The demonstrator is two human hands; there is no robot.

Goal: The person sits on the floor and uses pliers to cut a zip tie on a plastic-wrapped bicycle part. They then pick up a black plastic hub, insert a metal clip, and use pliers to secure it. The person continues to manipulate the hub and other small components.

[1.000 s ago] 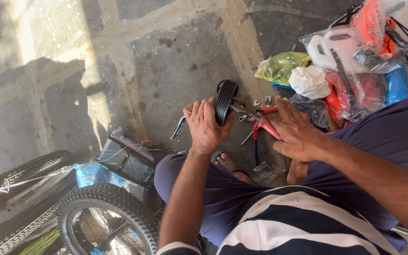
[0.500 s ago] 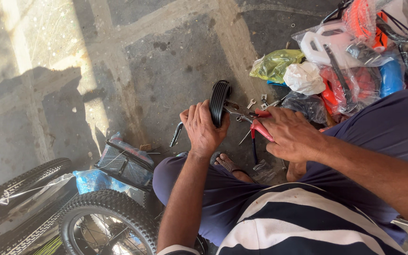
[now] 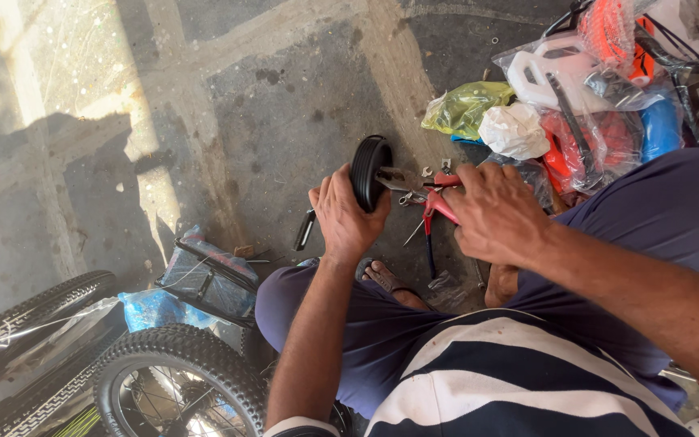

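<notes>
My left hand (image 3: 346,214) grips a small black ribbed wheel (image 3: 368,168), holding it on edge above the concrete floor. My right hand (image 3: 495,214) is closed around red-handled pliers (image 3: 426,193), whose metal jaws reach to the side of the wheel at its hub. Small metal nuts and bits (image 3: 434,168) lie on the floor just beyond the pliers. My knees in dark blue trousers and a sandalled foot (image 3: 386,279) are below the hands.
A heap of plastic-wrapped parts, white, red, orange and blue (image 3: 584,97), lies at the upper right beside a yellow-green bag (image 3: 467,105). A knobby bicycle tyre (image 3: 175,372) and a second tyre (image 3: 34,311) are at the lower left, with a wrapped black part (image 3: 208,279).
The view has shifted slightly. My left hand has turned the wheel a little and the pliers' jaws have closed in on its hub.
</notes>
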